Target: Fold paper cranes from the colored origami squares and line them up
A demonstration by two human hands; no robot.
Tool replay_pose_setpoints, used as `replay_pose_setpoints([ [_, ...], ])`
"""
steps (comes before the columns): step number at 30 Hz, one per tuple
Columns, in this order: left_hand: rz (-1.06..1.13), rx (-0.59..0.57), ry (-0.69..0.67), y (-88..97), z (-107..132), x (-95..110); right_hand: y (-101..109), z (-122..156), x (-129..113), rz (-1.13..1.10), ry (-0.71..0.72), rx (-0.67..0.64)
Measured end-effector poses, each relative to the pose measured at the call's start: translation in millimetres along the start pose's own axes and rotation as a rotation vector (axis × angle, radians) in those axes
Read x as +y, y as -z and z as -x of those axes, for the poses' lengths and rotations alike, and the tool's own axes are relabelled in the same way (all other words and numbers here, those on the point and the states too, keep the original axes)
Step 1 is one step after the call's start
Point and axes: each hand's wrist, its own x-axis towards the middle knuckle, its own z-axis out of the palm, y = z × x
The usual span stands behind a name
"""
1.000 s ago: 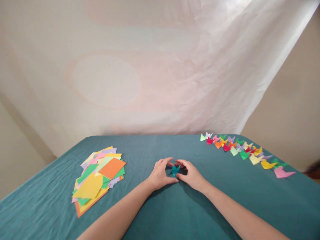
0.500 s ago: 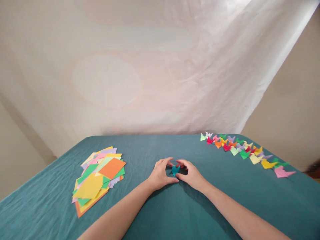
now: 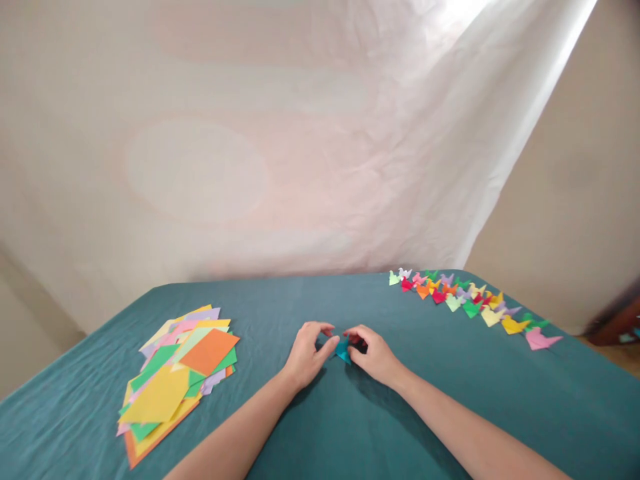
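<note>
A small blue paper crane (image 3: 343,350) is between my two hands, just above or on the dark teal cloth. My left hand (image 3: 306,355) has its curved fingers and thumb at the crane's left side, the thumb tip against it. From the other side, my right hand (image 3: 374,355) pinches the crane's right edge between thumb and fingertips. Part of the crane is hidden behind the fingertips.
Loose square sheets of coloured paper (image 3: 163,393) lie in an overlapping pile on the left. Several folded paper cranes (image 3: 473,309) stand in slanting rows along the right side of the cloth-covered table (image 3: 425,413). A pale curtain (image 3: 300,167) hangs behind.
My left thumb has come up from below to the crane's left side, and the left hand has closed in. The whole view has shifted slightly.
</note>
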Motion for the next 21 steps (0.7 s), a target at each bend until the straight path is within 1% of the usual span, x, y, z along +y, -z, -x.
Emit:
replay_pose_setpoints([
  [3,-0.055,-0.051,-0.057,-0.8,-1,1,1,-1,-4,0.05,0.015,-0.008],
  [7,-0.091,-0.074,-0.092,-2.1,-2,-1,2,-2,-6,0.077,0.023,-0.005],
  [16,-0.112,-0.1,-0.114,-3.0,-5,-9,0,-4,-3,0.076,0.041,0.018],
  [21,-0.124,-0.108,-0.131,-2.1,-8,-10,1,-5,-6,0.065,0.033,0.05],
])
